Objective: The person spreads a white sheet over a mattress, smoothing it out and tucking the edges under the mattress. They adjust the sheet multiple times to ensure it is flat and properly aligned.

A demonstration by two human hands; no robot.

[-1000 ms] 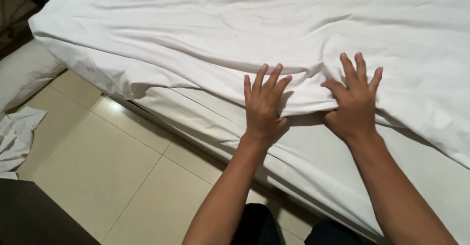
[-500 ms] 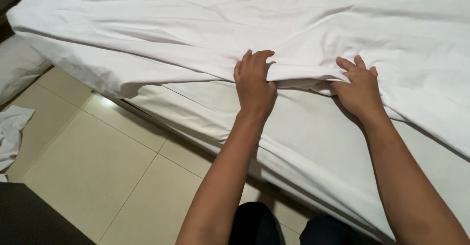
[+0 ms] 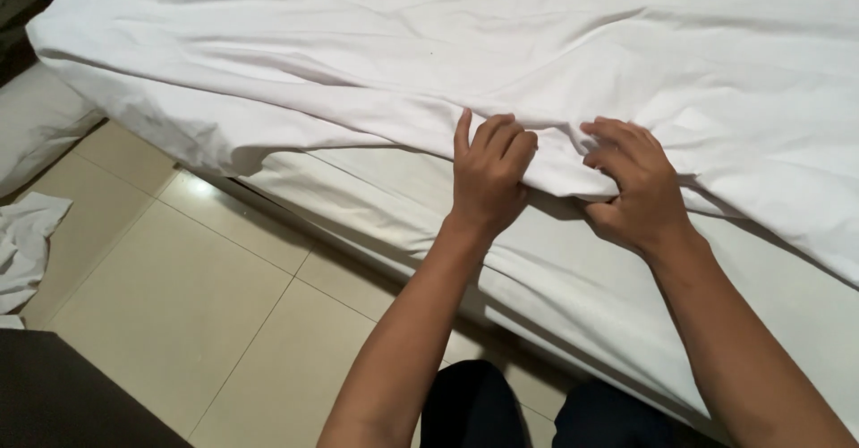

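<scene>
Now both hands have curled up: a second ago they lay flat and spread on the white sheet, and at this moment the fingers are bent and gather the cloth. The left hand, in the middle of the frame, has its fingers folded down into a ridge of the sheet, with one finger still raised straight. The right hand, just beside it to the right, bends its fingers like a claw over the same ridge, and a fold of cloth rises between the two hands. So pressing has turned into gripping. The sheet covers the bed across the whole upper part of the frame, and its loose edge hangs over the mattress side. At lower left is the tiled floor with a crumpled white cloth at the left edge
</scene>
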